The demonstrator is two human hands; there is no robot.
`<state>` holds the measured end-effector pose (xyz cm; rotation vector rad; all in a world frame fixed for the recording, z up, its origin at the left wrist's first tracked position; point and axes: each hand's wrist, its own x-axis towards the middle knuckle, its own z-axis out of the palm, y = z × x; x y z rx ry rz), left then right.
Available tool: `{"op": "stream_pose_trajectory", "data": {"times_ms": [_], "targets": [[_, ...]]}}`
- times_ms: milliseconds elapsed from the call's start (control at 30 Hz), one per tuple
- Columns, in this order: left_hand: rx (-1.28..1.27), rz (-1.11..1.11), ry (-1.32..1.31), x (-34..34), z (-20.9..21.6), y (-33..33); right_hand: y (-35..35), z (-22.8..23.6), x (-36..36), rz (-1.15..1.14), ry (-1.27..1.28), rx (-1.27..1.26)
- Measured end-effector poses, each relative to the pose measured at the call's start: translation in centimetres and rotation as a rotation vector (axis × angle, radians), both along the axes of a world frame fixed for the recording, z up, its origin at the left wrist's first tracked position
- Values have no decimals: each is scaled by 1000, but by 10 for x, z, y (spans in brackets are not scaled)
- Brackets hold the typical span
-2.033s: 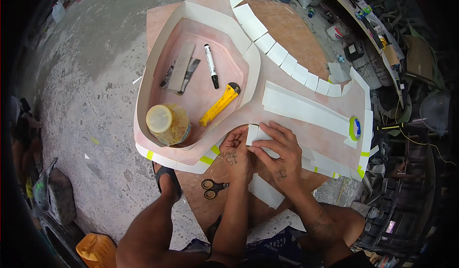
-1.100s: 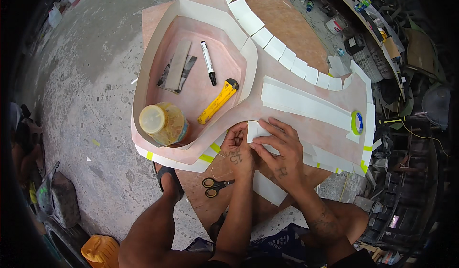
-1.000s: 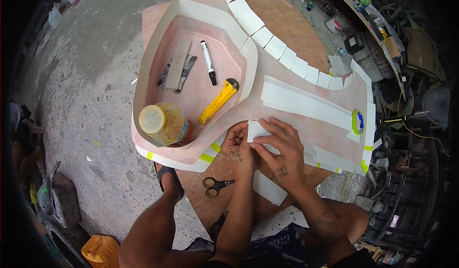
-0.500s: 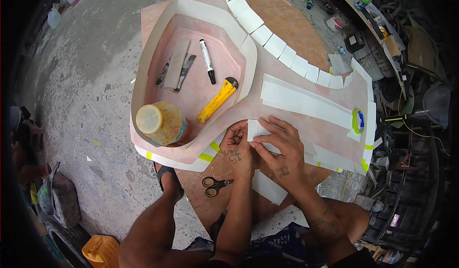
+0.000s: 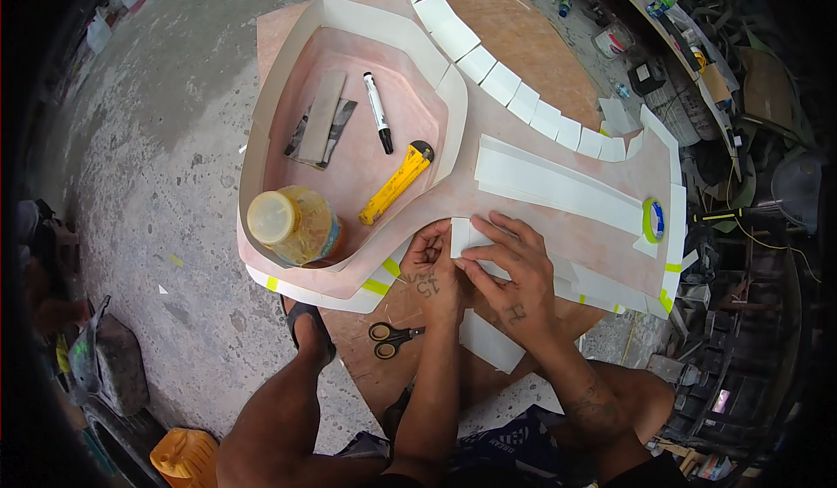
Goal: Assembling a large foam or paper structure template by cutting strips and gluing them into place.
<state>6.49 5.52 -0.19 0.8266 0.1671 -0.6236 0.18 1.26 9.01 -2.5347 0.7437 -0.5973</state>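
Low at the edge of a pinkish shaped panel (image 5: pixel 514 205), both my hands work on a small white card strip (image 5: pixel 459 237) with a crease or cut line in it. My left hand (image 5: pixel 436 279) is closed, its fingers curled beside the strip's left end. My right hand (image 5: pixel 519 274) pinches the strip from the right, thumb below and fingers over it. The fingertips partly cover the card. Further white card lies under my right hand. Black scissors (image 5: pixel 390 339) with tan-lined handles rest on brown board left of my left forearm.
The panel's walled recess holds a yellow utility knife (image 5: pixel 397 183), a marker (image 5: pixel 378 113), a flat grey bar (image 5: pixel 323 116) and a lidded jar (image 5: pixel 296 225). White strips (image 5: pixel 558 183) and a green-yellow tape roll (image 5: pixel 652 220) lie on the right. White card tabs (image 5: pixel 501 83) line the far curve.
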Motion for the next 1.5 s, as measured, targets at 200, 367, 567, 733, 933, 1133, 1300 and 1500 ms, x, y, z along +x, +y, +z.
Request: {"op": "stream_pose_trajectory", "data": {"times_ms": [200,367,567,733,933,1133,1300,1500], "targets": [[-4,28,-29,0,-4,1,1,1,3,21,7,-13],[5,-9,-65,-2,-2,2,0,1,1,38,4,-36],[21,-8,-51,-1,-2,2,0,1,1,66,78,-75],[-6,0,-59,-1,-1,2,-1,4,1,85,96,-74],[11,0,-57,-1,-3,1,1,6,4,89,126,-124],[-1,1,-31,-1,0,1,0,7,4,102,145,-138],[4,11,-17,-1,2,2,0,8,5,82,133,-121],[24,-5,10,-1,-4,1,-3,5,3,98,142,-137]]}}
